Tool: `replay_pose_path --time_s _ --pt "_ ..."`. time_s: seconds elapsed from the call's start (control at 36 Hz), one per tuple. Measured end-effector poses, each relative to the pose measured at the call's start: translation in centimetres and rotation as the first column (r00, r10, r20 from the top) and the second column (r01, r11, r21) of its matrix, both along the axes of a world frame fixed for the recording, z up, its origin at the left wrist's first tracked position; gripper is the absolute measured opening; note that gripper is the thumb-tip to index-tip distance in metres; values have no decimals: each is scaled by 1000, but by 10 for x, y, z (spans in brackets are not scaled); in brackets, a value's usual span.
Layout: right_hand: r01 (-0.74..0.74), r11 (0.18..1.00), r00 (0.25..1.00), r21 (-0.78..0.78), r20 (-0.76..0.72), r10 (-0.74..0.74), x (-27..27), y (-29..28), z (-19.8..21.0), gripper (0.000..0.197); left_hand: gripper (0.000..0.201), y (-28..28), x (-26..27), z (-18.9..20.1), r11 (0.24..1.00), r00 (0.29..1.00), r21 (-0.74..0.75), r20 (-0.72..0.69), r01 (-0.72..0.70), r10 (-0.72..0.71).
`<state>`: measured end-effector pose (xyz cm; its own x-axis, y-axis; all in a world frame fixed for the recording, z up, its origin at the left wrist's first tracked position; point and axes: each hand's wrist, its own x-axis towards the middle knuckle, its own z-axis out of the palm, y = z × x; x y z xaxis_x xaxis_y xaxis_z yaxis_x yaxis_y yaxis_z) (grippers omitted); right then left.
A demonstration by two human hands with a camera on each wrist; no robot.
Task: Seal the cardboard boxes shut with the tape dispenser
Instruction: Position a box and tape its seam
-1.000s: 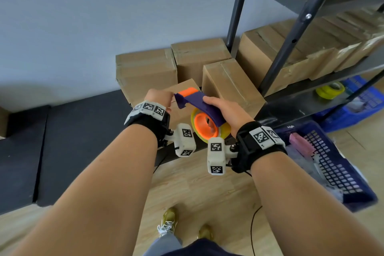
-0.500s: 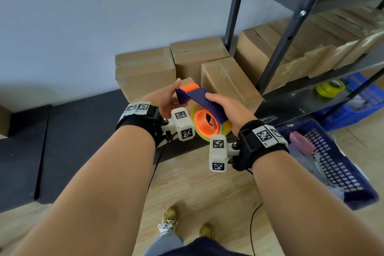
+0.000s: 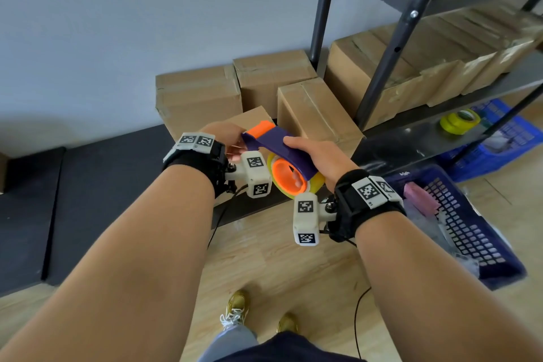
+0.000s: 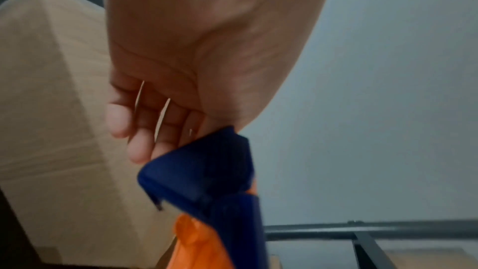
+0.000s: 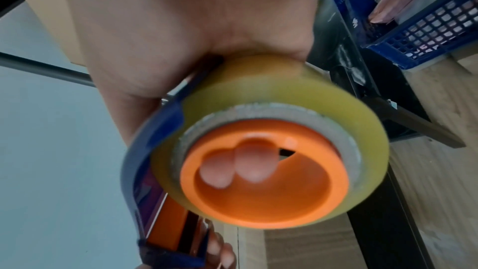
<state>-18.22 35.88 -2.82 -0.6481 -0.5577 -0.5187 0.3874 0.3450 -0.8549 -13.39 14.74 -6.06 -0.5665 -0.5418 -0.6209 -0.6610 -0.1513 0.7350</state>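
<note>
My right hand [image 3: 323,159] grips a purple and orange tape dispenser [image 3: 282,150] in the air, with fingertips [image 5: 248,163] poking into the orange hub of its yellowish tape roll [image 5: 284,93]. My left hand [image 3: 226,132] is at the dispenser's orange front end, fingers curled against the blue tip [image 4: 201,175]; the thumb is hidden. Several closed cardboard boxes [image 3: 199,97] [image 3: 270,73] [image 3: 317,109] stand on the floor by the wall beyond my hands. A smaller box [image 3: 252,119] lies just behind them.
A dark metal shelf post [image 3: 390,47] rises at the right, with more boxes [image 3: 382,67] and a yellow tape roll [image 3: 459,120] on its shelves. A blue basket [image 3: 458,223] sits at the right, a black mat [image 3: 88,185] at the left. A cable [image 3: 357,317] runs near my shoes [image 3: 235,308].
My left hand spread its fingers half a second ago and has now curled them round the dispenser's front tip. The right hand and dispenser stayed about in place.
</note>
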Motion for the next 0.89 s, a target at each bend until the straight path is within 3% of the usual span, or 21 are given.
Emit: replay_pose_path --time_s 0.19,0.28,0.47,0.56,0.61,0.67,0.72,0.78,0.83,0.89 --pt "11 1000 1000 19 -20 -11 6 8 7 44 37 0 -16 14 969 993 -228 90 92 -74" --pt "0 999 1000 44 -30 1 6 15 8 41 39 -9 -25 13 981 993 -186 114 57 -36" --pt "-29 995 999 95 -21 31 6 31 5 43 18 -82 -59 -49 947 986 -317 164 60 -7" --pt "-34 994 999 104 -36 38 4 34 6 45 12 -53 -48 -24 944 994 -328 108 21 16" --pt "-33 993 998 113 -47 38 2 36 7 46 19 -24 -32 4 941 999 -339 37 16 -4" --pt "-33 993 998 114 -55 40 1 38 8 47 23 -24 -33 5 918 999 -395 21 33 -27" --pt "-43 993 997 112 -61 50 1 41 7 44 16 -36 -43 -9 933 997 -358 73 28 -2" --pt "-49 992 997 117 -49 55 2 43 7 41 24 -56 -55 -28 941 996 -337 82 -2 31" --pt "-40 991 998 131 -36 45 2 46 5 42 12 -37 -47 -8 953 998 -301 31 -35 46" --pt "-38 988 998 148 -37 44 1 50 2 45 19 -18 -40 9 959 999 -282 -32 -15 7"
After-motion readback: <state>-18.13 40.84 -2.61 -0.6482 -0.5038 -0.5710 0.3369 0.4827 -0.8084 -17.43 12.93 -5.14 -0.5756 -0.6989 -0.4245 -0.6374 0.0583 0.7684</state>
